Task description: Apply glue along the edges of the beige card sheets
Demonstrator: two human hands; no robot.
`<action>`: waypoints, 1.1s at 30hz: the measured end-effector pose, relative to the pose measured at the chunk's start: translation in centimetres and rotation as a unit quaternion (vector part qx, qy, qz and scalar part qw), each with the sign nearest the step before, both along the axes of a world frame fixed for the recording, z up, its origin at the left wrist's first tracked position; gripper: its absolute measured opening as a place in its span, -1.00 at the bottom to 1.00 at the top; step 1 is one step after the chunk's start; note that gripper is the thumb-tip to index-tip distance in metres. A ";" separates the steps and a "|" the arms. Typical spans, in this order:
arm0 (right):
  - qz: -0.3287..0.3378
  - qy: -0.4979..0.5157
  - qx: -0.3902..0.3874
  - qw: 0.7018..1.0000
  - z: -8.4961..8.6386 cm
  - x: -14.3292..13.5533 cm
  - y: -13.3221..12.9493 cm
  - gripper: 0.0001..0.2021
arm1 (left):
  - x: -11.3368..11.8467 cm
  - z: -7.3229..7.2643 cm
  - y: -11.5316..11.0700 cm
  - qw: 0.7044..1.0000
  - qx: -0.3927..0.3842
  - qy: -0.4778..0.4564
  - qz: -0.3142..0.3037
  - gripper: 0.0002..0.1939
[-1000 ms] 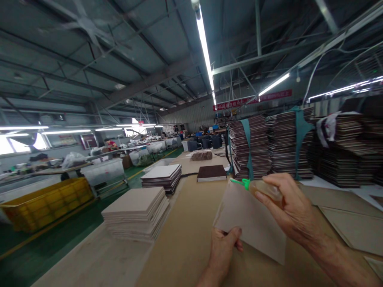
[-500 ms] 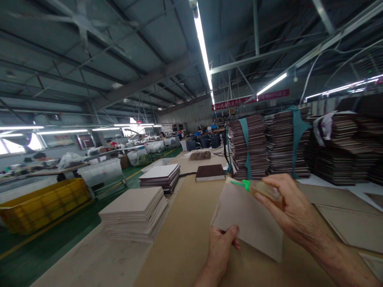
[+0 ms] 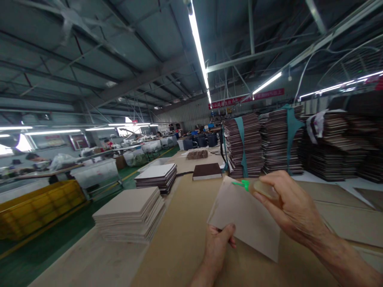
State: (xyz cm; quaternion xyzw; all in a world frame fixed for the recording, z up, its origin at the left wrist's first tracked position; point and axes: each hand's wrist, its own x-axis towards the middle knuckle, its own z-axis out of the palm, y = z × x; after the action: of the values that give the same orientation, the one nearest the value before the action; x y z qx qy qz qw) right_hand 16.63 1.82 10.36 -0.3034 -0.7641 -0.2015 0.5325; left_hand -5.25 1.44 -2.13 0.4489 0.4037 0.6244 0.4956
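Note:
My left hand [image 3: 218,246] grips the near left corner of a pale board [image 3: 248,221], thumb on top, and holds it tilted above the brown-covered table [image 3: 176,227]. In my right hand [image 3: 291,203] is a squeeze bottle of amber liquid [image 3: 265,190], lying on its side with the green nozzle [image 3: 241,184] pointing left. The nozzle is over the board's far corner; whether its tip touches the surface I cannot tell. A thin wet-looking line runs along the board's left edge.
To the left stand a stack of pale boards [image 3: 127,213] and a white-topped stack [image 3: 157,177]. A dark brown stack [image 3: 207,171] lies ahead. Tall strapped piles [image 3: 243,145] line the right side. Beyond the table's left side are a yellow bin [image 3: 42,205] and people at work.
My view has shifted slightly, so most things sit a little further left. Both hands keep their hold, and the bottle stays near the board's far corner.

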 end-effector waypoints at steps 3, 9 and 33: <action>-0.002 -0.008 0.005 1.000 -0.1 0.4 0.0 -0.77 | 0.0 -0.1 0.0 1.000 0.001 -0.005 -0.005 -0.50; -0.032 -0.032 -0.049 0.998 -0.8 2.0 -0.4 -0.73 | -0.1 0.1 0.1 1.000 0.005 -0.012 -0.002 -0.55; -0.056 -0.037 -0.029 0.997 -2.5 4.1 -2.1 -0.72 | -0.5 0.3 0.1 1.000 -0.003 -0.022 -0.015 -0.56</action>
State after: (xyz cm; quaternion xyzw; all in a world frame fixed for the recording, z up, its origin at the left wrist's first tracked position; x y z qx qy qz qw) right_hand 20.69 -0.31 7.88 -0.3531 -0.7710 -0.2194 0.4824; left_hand -5.73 1.56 -1.82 0.4400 0.3874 0.6252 0.5151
